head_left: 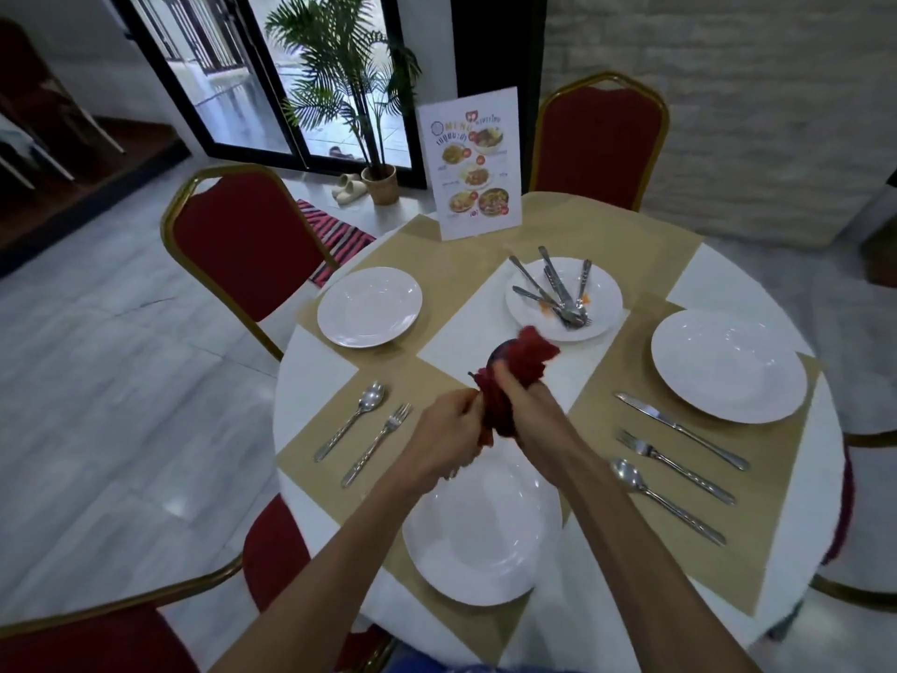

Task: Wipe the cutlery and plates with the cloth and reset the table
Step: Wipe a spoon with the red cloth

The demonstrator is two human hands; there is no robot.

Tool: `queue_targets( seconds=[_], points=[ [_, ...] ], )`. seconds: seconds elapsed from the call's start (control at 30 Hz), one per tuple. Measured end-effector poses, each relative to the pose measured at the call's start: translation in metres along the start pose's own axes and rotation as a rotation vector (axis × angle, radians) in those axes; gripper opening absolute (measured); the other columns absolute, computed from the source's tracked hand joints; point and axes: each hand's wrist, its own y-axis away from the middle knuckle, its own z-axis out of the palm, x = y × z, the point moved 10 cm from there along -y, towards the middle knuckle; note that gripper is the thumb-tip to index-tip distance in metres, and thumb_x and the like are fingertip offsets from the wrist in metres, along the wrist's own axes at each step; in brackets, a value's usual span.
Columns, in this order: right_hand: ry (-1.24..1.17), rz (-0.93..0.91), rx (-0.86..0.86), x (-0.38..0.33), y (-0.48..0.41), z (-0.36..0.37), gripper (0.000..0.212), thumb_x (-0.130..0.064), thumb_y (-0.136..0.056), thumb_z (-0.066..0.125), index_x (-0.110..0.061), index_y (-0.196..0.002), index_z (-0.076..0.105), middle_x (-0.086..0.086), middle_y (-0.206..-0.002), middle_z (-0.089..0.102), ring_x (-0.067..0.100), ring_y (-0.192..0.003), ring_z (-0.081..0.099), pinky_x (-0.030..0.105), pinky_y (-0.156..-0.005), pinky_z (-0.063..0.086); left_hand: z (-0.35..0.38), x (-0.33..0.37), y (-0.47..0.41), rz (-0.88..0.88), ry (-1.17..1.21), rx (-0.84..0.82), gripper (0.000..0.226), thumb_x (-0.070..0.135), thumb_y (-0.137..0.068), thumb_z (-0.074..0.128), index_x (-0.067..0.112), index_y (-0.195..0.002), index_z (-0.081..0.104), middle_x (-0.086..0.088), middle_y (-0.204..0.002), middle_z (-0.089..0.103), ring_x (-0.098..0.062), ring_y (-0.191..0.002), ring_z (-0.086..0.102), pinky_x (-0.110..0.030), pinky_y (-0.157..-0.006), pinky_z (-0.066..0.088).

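Note:
Over the middle of the round table [315,381], my right hand [522,398] grips a bunched red cloth [526,354]. My left hand [449,432] is curled against the cloth's lower end and holds a piece of cutlery [454,474] that is almost wholly hidden by hand and cloth. A white plate [480,536] lies below my arms, with a spoon [349,420] and fork [376,444] to its left. The right plate [728,364] has a knife [679,429], fork [674,466] and spoon [665,502] beside it. The left plate [369,306] is bare. The far plate [606,289] holds several loose utensils [558,293].
A standing menu card [478,162] is at the table's far edge. Tan paper mats [757,502] lie under the settings. Red chairs with gold frames [242,245] ring the table. A potted palm [378,182] stands by the glass door.

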Motion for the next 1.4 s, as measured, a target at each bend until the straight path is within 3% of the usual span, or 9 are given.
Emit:
queue_targets(
  seconds=[0.2,0.33,0.5,0.63,0.77,0.9,1.1,1.27,1.4],
  points=[
    [0.151,-0.023,0.032,-0.017,-0.003,-0.027,0.03,-0.003,-0.1,0.059,-0.01,-0.128,0.051,0.007,-0.106,0.078,0.019,-0.089,0.075,0.036,-0.082,0.06,-0.014,0.002,-0.02,0.084,-0.316,-0.037,0.039,0.035,-0.105,0.045,0.014,-0.089,0.074,0.003,-0.082,0.077,-0.011,-0.074,0.073,-0.031,-0.08,0.058],
    [0.395,0.031,-0.143,-0.024,0.005,-0.009,0.039,-0.01,-0.098,0.064,-0.013,-0.13,0.043,0.01,-0.095,0.076,0.012,-0.075,0.075,0.025,-0.065,0.057,-0.041,0.025,-0.035,0.167,-0.184,0.136,0.02,0.028,-0.1,0.055,0.024,-0.1,0.074,0.009,-0.088,0.075,-0.003,-0.08,0.069,-0.023,-0.077,0.056],
    [0.323,0.017,-0.184,-0.029,0.003,-0.002,0.041,-0.019,-0.098,0.066,-0.013,-0.133,0.046,0.015,-0.104,0.077,0.033,-0.094,0.076,0.064,-0.092,0.055,-0.035,0.057,-0.034,0.259,-0.12,0.139,0.019,0.017,-0.092,0.06,0.031,-0.096,0.073,0.013,-0.087,0.074,-0.006,-0.078,0.07,-0.027,-0.073,0.058],
    [0.244,0.013,-0.209,-0.029,0.004,0.0,0.031,-0.021,-0.102,0.062,-0.012,-0.129,0.049,0.014,-0.107,0.077,0.032,-0.098,0.076,0.053,-0.093,0.058,-0.041,0.05,-0.039,0.206,0.02,0.173,0.038,0.028,-0.089,0.071,0.034,-0.124,0.057,0.009,-0.102,0.07,-0.008,-0.084,0.07,-0.033,-0.073,0.061],
    [0.252,0.048,-0.116,-0.032,0.01,-0.008,0.046,-0.041,-0.106,0.05,0.004,-0.118,0.054,0.005,-0.069,0.075,0.012,-0.053,0.066,0.021,-0.053,0.048,-0.049,0.039,-0.042,0.085,0.119,0.13,0.017,0.031,-0.097,0.061,0.016,-0.099,0.068,0.003,-0.08,0.076,-0.011,-0.071,0.07,-0.034,-0.073,0.055],
    [0.235,0.114,-0.067,-0.024,0.01,-0.011,0.065,-0.067,-0.099,0.038,-0.006,-0.102,0.06,0.013,-0.073,0.072,0.019,-0.054,0.057,0.029,-0.054,0.045,-0.025,0.03,-0.032,0.032,-0.044,-0.071,0.032,0.042,-0.096,0.06,0.017,-0.082,0.076,0.005,-0.073,0.074,-0.007,-0.064,0.064,-0.025,-0.067,0.052],
    [0.152,0.214,-0.025,-0.011,0.01,-0.008,0.091,-0.078,-0.095,0.012,-0.008,-0.095,0.071,0.016,-0.079,0.077,0.02,-0.061,0.067,0.034,-0.067,0.052,-0.027,0.034,-0.031,0.057,-0.15,-0.007,0.023,0.036,-0.089,0.063,0.024,-0.077,0.078,0.008,-0.074,0.075,-0.01,-0.072,0.07,-0.03,-0.072,0.058],
    [0.044,0.181,0.002,-0.008,0.005,-0.007,0.043,-0.046,-0.106,0.044,-0.013,-0.127,0.061,0.015,-0.102,0.077,0.029,-0.082,0.077,0.038,-0.071,0.06,-0.044,0.032,-0.036,0.06,-0.214,0.193,0.018,0.038,-0.079,0.064,0.029,-0.07,0.076,0.014,-0.064,0.072,-0.009,-0.071,0.071,-0.039,-0.075,0.06],
    [-0.018,0.063,0.033,-0.015,0.011,0.004,0.015,-0.018,-0.105,0.05,-0.012,-0.116,0.057,0.015,-0.092,0.072,0.025,-0.076,0.072,0.041,-0.074,0.058,-0.045,0.034,-0.035,0.097,-0.168,0.328,0.013,0.032,-0.082,0.069,0.031,-0.07,0.072,0.012,-0.075,0.072,-0.013,-0.08,0.069,-0.038,-0.076,0.058]
  ],
)
